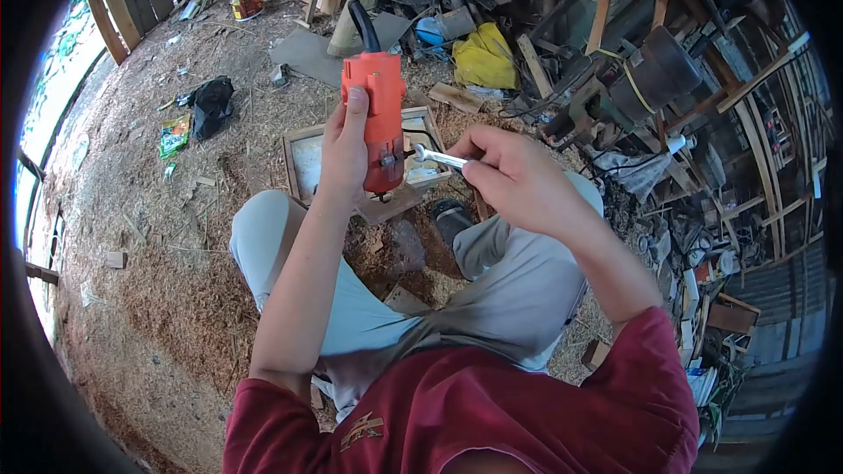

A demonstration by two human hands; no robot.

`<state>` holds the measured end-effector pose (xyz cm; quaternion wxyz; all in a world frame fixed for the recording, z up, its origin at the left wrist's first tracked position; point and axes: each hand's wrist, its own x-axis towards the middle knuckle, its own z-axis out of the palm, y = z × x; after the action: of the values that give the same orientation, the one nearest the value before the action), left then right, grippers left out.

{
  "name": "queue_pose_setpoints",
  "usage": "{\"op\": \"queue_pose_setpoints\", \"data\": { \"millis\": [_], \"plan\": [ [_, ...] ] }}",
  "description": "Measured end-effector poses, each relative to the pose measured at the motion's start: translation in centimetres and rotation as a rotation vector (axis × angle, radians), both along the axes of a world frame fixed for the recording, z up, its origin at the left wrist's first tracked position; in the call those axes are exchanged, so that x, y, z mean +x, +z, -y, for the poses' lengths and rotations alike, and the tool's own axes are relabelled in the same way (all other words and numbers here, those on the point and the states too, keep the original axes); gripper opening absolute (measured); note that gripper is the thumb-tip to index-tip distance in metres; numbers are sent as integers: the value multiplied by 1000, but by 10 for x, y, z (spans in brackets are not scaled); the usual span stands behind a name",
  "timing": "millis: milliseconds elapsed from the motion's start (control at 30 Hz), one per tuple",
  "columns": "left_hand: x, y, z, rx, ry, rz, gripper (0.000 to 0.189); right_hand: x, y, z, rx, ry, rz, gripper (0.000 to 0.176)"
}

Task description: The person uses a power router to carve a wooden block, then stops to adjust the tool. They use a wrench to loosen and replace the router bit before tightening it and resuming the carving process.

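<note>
My left hand (345, 145) is wrapped around an orange trim router (383, 92) and holds it upright in front of me. A thick black cord comes out of its top, and a see-through section with a metal fastener is near its lower end. Between the thumb and fingers of my right hand (518, 177) is a silver wrench (442, 158). The wrench's open jaw points left, right at the router's lower side. Behind the router, a shallow wooden frame box (303, 167) with a pale bottom rests on the ground, partly hidden by the tool and my hands.
Sawdust and shavings cover the ground (167, 298). A paint can (246, 0), a black plastic bag (212, 108) and a yellow sack (486, 57) lie farther out. On the right stand a motor (654, 75) and stacked timber. My crossed legs are close below my hands.
</note>
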<state>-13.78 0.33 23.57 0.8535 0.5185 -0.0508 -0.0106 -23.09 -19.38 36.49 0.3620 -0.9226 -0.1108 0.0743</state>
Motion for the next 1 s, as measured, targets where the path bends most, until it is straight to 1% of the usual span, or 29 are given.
{"op": "queue_pose_setpoints", "data": {
  "millis": [33, 133, 233, 400, 533, 633, 733, 800, 867, 900, 967, 1000],
  "plan": [
    [0, -2, 1, -1, -4, 13, 62, 3, 4, -2, -69, 29, 12, 20],
    [-2, -4, 3, 19, -3, 37, 59, 11, 8, -8, -127, 46, -26, 21],
    [-4, -2, 3, 67, 1, 34, 56, 21, 8, -8, -163, 113, -26, 21],
    [-9, 1, 3, 91, -37, 29, 56, 44, 10, -7, -135, 138, -287, 21],
    [-8, -8, 3, 2, -133, 62, 53, 65, 13, -8, -141, 192, -441, 22],
    [-10, -8, 4, -27, -144, 53, 54, 68, 16, -16, -165, 223, -417, 21],
    [-7, -11, 6, -70, -129, 62, 55, 70, 7, -14, -140, 230, -409, 20],
    [-6, -12, 8, -96, -99, 68, 55, 57, 8, -19, -195, 192, -296, 20],
    [-1, -17, 7, 25, -29, 25, 59, 41, 0, -20, -207, 150, -206, 18],
    [1, -19, 7, 86, 5, 3, 62, 36, -13, -16, -193, 173, -81, 17],
    [-1, -13, 6, 29, 26, -22, 59, 26, -38, -7, -162, 211, 172, 16],
    [-1, -11, 6, 2, 34, -34, 58, 20, -40, -7, -190, 215, 177, 21]
  ]
}}
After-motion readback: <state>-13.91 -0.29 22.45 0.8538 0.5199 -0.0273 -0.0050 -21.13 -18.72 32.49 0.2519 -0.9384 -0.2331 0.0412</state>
